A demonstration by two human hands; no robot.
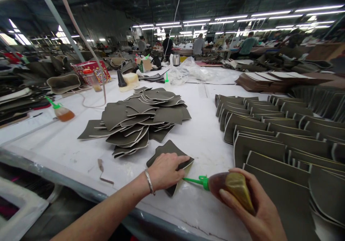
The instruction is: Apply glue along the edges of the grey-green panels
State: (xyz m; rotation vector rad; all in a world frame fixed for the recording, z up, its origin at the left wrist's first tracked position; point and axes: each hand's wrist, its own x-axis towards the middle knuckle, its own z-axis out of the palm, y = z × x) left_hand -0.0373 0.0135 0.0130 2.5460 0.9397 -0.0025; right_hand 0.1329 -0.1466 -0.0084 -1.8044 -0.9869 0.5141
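My left hand [165, 171] presses down on a dark olive cut fabric piece [168, 151] lying on the white table [199, 140], fingers curled over its edge where a pale lining shows. My right hand [256, 208] is wrapped round an amber glue bottle [231, 187] with a green nozzle [195, 180]. The nozzle tip points at the piece's lifted edge beside my left fingers. A silver bracelet sits on my left wrist.
A heap of the same olive pieces [140, 120] lies behind my left hand. Overlapping rows of folded pieces [275, 136] fill the right side. A second glue bottle [61, 112] lies at left, with bags, cones and a cable beyond. People work at far tables.
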